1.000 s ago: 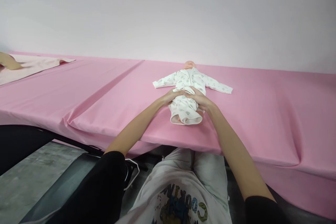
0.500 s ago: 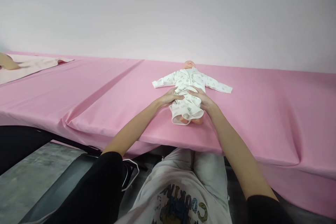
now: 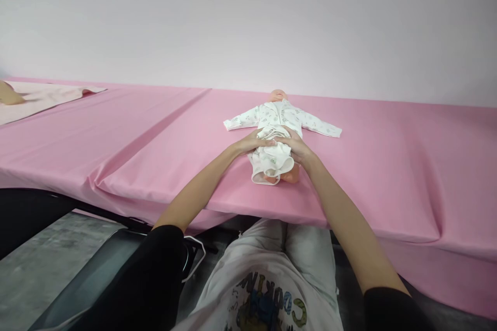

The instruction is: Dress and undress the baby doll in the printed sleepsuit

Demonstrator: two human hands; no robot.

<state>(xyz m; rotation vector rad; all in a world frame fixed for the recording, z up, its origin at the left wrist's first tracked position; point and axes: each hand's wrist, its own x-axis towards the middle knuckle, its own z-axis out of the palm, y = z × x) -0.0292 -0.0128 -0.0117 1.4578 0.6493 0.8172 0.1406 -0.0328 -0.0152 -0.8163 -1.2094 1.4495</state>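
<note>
A doll (image 3: 278, 95) lies on its back on the pink-covered table (image 3: 186, 165), its head toward the wall and its feet near the front edge. It wears a white printed top (image 3: 276, 113) with both sleeves spread out. Bunched white printed pants (image 3: 274, 158) cover its lower body and partly hide the legs. My left hand (image 3: 253, 142) is closed on the left side of the bunched pants. On the right side, my right hand (image 3: 295, 146) grips the same cloth, the thumbs close together on top.
A white partition (image 3: 248, 36) stands behind the table. At the far left, a pale cloth (image 3: 50, 94) lies with part of a tan object on it. A dark chair (image 3: 97, 264) is at the lower left, below the table edge.
The pants are more bunched between my hands, and their right leg opening has shifted left, showing more of the doll's foot. My right thumb has moved left, closer to the left one.
</note>
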